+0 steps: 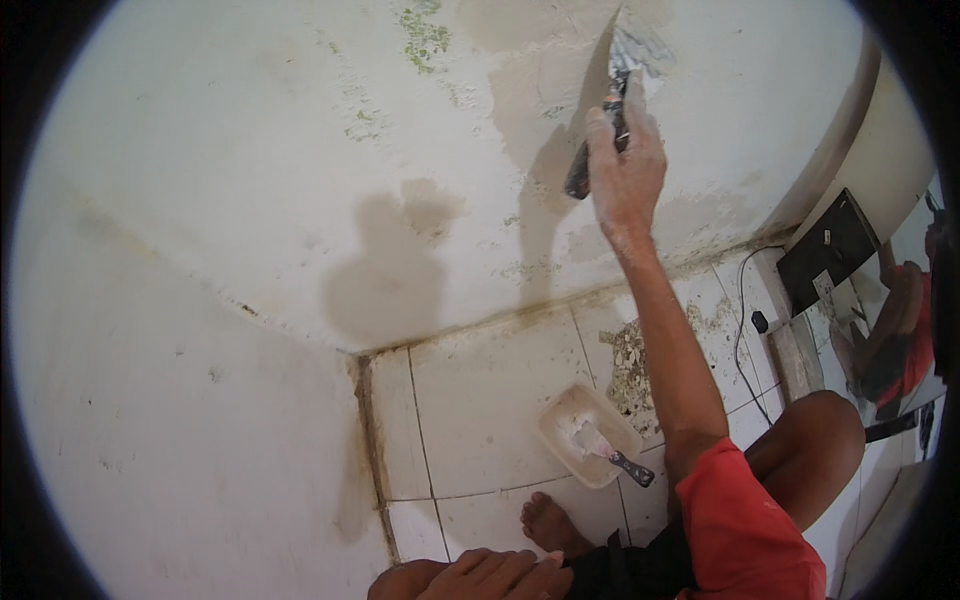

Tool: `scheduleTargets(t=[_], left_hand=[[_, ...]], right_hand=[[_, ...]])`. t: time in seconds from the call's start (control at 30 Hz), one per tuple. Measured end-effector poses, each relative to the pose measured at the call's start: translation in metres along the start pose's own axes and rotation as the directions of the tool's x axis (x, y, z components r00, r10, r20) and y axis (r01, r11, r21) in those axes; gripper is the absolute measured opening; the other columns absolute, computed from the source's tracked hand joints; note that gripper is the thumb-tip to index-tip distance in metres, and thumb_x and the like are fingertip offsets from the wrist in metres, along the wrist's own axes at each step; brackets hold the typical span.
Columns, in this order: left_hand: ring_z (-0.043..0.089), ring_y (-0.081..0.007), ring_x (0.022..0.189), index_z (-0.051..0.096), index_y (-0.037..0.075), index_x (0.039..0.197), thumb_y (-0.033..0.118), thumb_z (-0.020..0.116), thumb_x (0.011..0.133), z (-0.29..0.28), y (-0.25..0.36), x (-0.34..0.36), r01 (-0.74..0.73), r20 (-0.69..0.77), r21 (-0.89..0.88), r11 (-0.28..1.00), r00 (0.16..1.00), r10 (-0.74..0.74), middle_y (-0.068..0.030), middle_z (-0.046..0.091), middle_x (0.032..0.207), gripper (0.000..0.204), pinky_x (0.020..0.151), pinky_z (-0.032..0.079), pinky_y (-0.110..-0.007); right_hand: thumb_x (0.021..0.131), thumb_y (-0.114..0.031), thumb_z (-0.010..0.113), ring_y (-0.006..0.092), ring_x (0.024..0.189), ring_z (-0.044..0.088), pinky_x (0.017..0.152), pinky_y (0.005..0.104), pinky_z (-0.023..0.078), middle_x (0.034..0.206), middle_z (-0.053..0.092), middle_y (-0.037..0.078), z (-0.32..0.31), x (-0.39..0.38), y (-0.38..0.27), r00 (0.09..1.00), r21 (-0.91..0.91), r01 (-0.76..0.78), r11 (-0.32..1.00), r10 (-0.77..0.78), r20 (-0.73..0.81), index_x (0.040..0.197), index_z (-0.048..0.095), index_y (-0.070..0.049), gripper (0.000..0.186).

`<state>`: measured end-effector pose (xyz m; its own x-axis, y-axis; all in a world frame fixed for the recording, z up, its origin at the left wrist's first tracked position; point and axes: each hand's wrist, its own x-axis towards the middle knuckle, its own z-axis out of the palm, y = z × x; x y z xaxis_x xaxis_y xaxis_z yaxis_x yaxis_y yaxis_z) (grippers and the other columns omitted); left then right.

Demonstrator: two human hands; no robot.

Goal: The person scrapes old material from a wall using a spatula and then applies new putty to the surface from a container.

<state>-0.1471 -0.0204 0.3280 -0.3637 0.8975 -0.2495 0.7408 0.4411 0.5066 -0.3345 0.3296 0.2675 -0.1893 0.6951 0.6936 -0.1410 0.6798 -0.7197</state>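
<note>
My right hand grips the dark handle of a putty knife, raised to the white wall; its blade, smeared with pale paste, is at the wall beside a patchy grey-beige area. My left hand lies with fingers loosely stretched over my left knee at the lower edge. Below my right arm, a shallow cream tub sits on the tiled floor, with pale paste and a second scraper in it, its dark handle over the rim.
Flaked debris lies along the wall base. At the right are a black panel, a cable and a mirror-like surface reflecting red. Another wall meets the floor at the left. My bare foot is beside the tub.
</note>
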Motion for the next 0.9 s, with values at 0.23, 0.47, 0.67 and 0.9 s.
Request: scheduleTargets(t=[0.23, 0.47, 0.67, 0.9], left_hand=[[0.060, -0.0318, 0.112, 0.054, 0.010, 0.135, 0.024, 0.065, 0.085, 0.008, -0.010, -0.001, 0.064, -0.053, 0.027, 0.998, 0.997, -0.063, -0.0104, 0.063, 0.122, 0.053, 0.091, 0.052, -0.041], [0.065, -0.0258, 0.104, 0.058, 0.014, 0.132, 0.027, 0.070, 0.083, 0.005, 0.001, 0.011, 0.192, -0.168, 0.083, 0.978, 0.970, -0.176, -0.0047, 0.067, 0.116, 0.051, 0.080, 0.055, -0.039], [0.066, -0.0240, 0.101, 0.059, 0.015, 0.132, 0.030, 0.070, 0.084, 0.006, -0.004, 0.012, 0.244, -0.146, 0.116, 0.963, 0.963, -0.226, -0.0034, 0.068, 0.115, 0.051, 0.077, 0.055, -0.040], [0.058, -0.0334, 0.117, 0.049, 0.013, 0.142, 0.032, 0.064, 0.087, 0.019, -0.009, 0.015, 0.208, -0.012, 0.036, 0.977, 0.978, -0.208, -0.0116, 0.058, 0.133, 0.060, 0.093, 0.049, -0.046]], right_hand=[[0.093, -0.029, 0.061, 0.0211, 0.074, 0.057, 0.062, 0.0366, 0.051, 0.091, 0.053, 0.009, 0.035, -0.051, -0.020, 0.988, -0.070, -0.040, 0.997, 0.050, 0.145, 0.154, 0.033, -0.011, 0.070], [0.088, -0.017, 0.065, 0.0202, 0.070, 0.056, 0.061, 0.0333, 0.050, 0.092, 0.053, 0.009, 0.033, -0.115, -0.007, 0.933, -0.175, 0.033, 0.984, 0.032, 0.359, 0.154, 0.033, -0.010, 0.074], [0.092, -0.014, 0.061, 0.0195, 0.070, 0.055, 0.058, 0.0317, 0.050, 0.092, 0.056, 0.011, -0.012, -0.140, 0.032, 0.933, -0.006, 0.052, 0.999, -0.047, 0.356, 0.151, 0.037, -0.004, 0.065], [0.095, -0.014, 0.058, 0.0129, 0.070, 0.052, 0.059, 0.0283, 0.049, 0.093, 0.057, 0.008, -0.040, -0.009, 0.023, 0.987, 0.128, -0.130, 0.983, 0.115, 0.115, 0.152, 0.032, 0.002, 0.065]])
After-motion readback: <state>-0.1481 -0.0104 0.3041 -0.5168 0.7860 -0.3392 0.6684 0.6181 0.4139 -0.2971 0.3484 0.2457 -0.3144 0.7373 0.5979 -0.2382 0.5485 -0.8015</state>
